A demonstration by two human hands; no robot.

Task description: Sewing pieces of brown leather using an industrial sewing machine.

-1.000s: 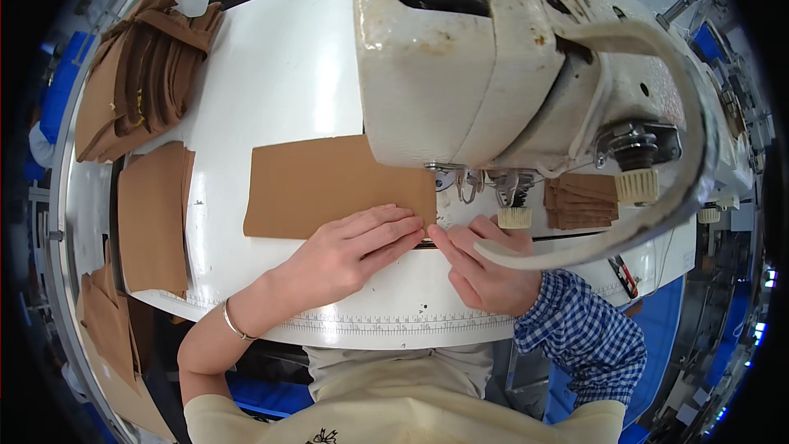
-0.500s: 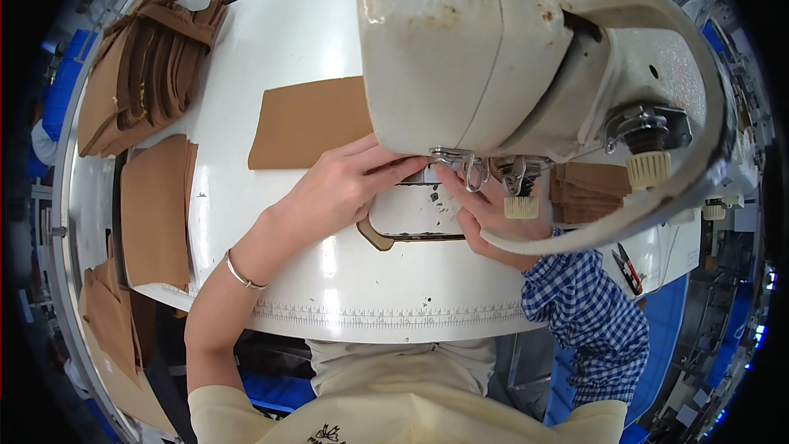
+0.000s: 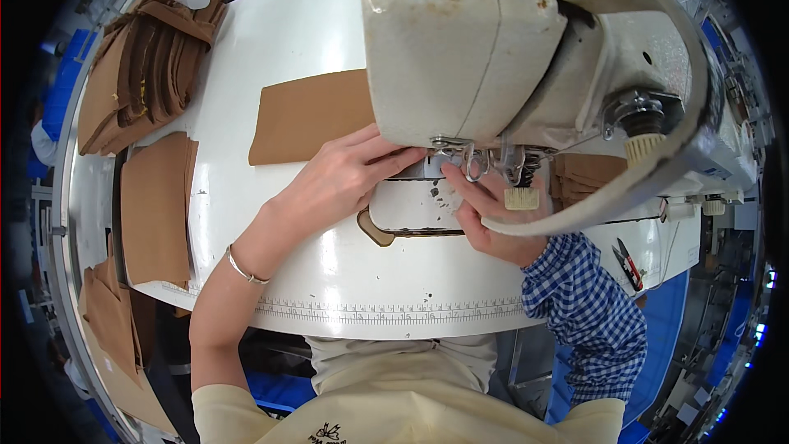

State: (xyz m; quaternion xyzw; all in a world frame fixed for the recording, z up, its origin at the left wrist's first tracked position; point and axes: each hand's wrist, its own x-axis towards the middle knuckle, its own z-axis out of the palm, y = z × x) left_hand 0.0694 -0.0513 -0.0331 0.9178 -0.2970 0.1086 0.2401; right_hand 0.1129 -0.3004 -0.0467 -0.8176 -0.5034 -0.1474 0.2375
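My left hand [image 3: 349,173] lies with fingers stretched toward the presser foot [image 3: 475,166] of a white sewing machine [image 3: 431,49], over the near edge of a brown flat piece [image 3: 304,115]; part of that piece is hidden under the machine head. My right hand [image 3: 493,226] is right of it, index finger stretched to the metal plate at the foot, its other fingers partly behind machine parts. The plate area [image 3: 415,205] below my fingers shows dark marks.
A thick pile of brown pieces [image 3: 140,66] and flat stacks [image 3: 154,205] are at the left. A smaller brown stack [image 3: 585,173] and red-handled snips [image 3: 629,263] are at the right. The curved white tube [image 3: 600,214] arcs over my right hand. A blue bin [image 3: 666,321] is below the table's right.
The brown piece has moved away from me, partly under the machine head, exposing the plate area. Both hands moved forward to the presser foot, then shifted slightly further.
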